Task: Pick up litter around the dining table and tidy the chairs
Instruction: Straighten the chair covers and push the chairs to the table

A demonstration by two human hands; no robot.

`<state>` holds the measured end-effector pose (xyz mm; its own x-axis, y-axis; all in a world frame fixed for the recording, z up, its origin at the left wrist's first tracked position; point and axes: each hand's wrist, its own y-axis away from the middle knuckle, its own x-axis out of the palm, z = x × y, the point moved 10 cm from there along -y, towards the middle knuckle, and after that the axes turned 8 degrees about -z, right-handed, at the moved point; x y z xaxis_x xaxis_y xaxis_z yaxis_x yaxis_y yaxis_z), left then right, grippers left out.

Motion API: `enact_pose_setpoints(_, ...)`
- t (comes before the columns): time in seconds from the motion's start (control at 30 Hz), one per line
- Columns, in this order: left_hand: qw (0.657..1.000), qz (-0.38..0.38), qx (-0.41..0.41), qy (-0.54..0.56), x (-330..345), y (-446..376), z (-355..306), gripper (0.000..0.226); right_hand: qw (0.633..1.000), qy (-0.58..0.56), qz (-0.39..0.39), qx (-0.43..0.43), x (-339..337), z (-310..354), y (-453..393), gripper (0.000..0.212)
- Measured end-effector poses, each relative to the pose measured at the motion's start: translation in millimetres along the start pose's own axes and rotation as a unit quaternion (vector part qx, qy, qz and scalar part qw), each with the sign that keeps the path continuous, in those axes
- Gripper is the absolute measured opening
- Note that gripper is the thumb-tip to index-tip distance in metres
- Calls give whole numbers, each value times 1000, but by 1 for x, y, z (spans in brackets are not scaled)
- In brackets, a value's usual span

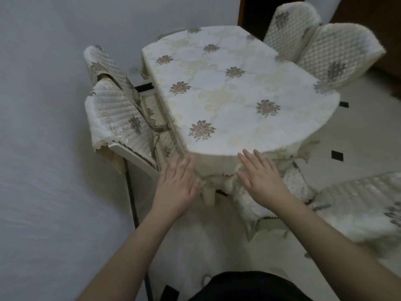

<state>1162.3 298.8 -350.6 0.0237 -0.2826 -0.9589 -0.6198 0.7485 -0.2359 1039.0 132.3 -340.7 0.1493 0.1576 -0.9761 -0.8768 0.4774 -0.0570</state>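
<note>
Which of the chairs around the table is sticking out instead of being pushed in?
The chair at lower right, nearest the right hand. It stands angled away from the table, while the left and far-right chairs sit tucked against it.

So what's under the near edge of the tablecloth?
Below the tablecloth hem, a pale table leg and quilted chair seat show. The tabletop and remaining legs are covered.

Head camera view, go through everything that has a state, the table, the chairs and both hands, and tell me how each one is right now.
Tablecloth: spread flat over the table, nothing on it.
Left chairs: two, pushed in against the table, quilted covers rumpled.
Far right chairs: two, tucked against the table.
Near right chair: angled away from the table.
Left hand: open, holds nothing.
Right hand: open, holds nothing.
</note>
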Motion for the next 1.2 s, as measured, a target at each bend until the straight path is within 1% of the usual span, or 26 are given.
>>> enact_pose_setpoints(0.13, 1000, 3, 29, -10, -7, -7, -41, 65, 999, 4, -19, 26, -14, -36, 33, 71)
enact_pose_setpoints(0.23, 999, -2, 53, -2, -6, -9, -90, 65, 998, 9, -41, 46, -32, -72, 66, 78)
enact_pose_setpoints(0.37, 996, 14, 85, 10, 6, -2, -178, 66, 994, 4, -73, 76, -67, -134, 121, 75)
enact_pose_setpoints(0.47, 993, 24, 118, 21, 13, 10, -260, 65, 991, 5, -84, 100, -85, -191, 176, 72)
enact_pose_setpoints(0.57, 988, 32, 148, 22, 24, 21, -316, 62, 986, 6, -98, 132, -90, -237, 221, 71)
enact_pose_setpoints(0.67, 988, 36, 149, 15, 32, 25, -364, 64, 981, -8, -104, 166, -102, -285, 258, 74)
enact_pose_setpoints(0.73, 988, 30, 149, 26, 31, 30, -392, 66, 980, -15, -102, 169, -107, -304, 274, 77)
enact_pose_setpoints(0.83, 987, 30, 150, 45, 32, 41, -425, 72, 981, -12, -104, 160, -109, -321, 286, 76)
enact_pose_setpoints(0.93, 985, 42, 162, 35, 43, 47, -443, 75, 983, -14, -105, 152, -107, -337, 286, 75)
enact_pose_setpoints(1.1, 986, 45, 158, 25, 64, 43, -446, 67, 986, -5, -109, 130, -99, -361, 269, 65)
enact_pose_setpoints(1.2, 987, 48, 152, 20, 79, 32, -448, 70, 988, 7, -102, 112, -94, -378, 249, 61)
